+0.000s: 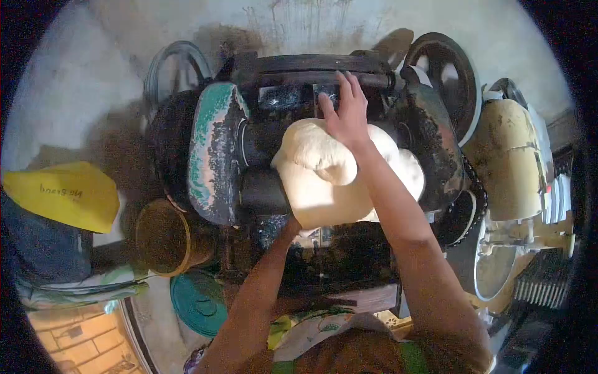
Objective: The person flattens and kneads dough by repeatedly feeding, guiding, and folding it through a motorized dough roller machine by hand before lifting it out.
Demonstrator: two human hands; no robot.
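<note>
A heavy, worn machine with side housings of chipped paint (215, 162) fills the middle. At three o'clock stands a cream drum (507, 159), lying outside the work area; its contents do not show. Pale, folded dough (321, 202) sits at the centre, bulging over the machine's dark roller (265, 190), whose end shows at nine o'clock; the rollers probably give it a bed to lie across. Further out at nine o'clock, a yellow sheet (65, 193) with lettering overlaps a dark blue object, perhaps as a cover. At eight o'clock a brown bucket (165, 240) turns its mouth inward; its inside is too dark to read. Towards half past seven lies a round teal lid (199, 302).

The right hand (347, 112) reaches to twelve o'clock over the dough's far edge, fingers spread and gripping nothing, perhaps steadying the mass. The left hand (302, 229) is at seven o'clock, under the near edge, likely supporting it; its fingers are hidden, so I cannot tell whether they grasp.
</note>
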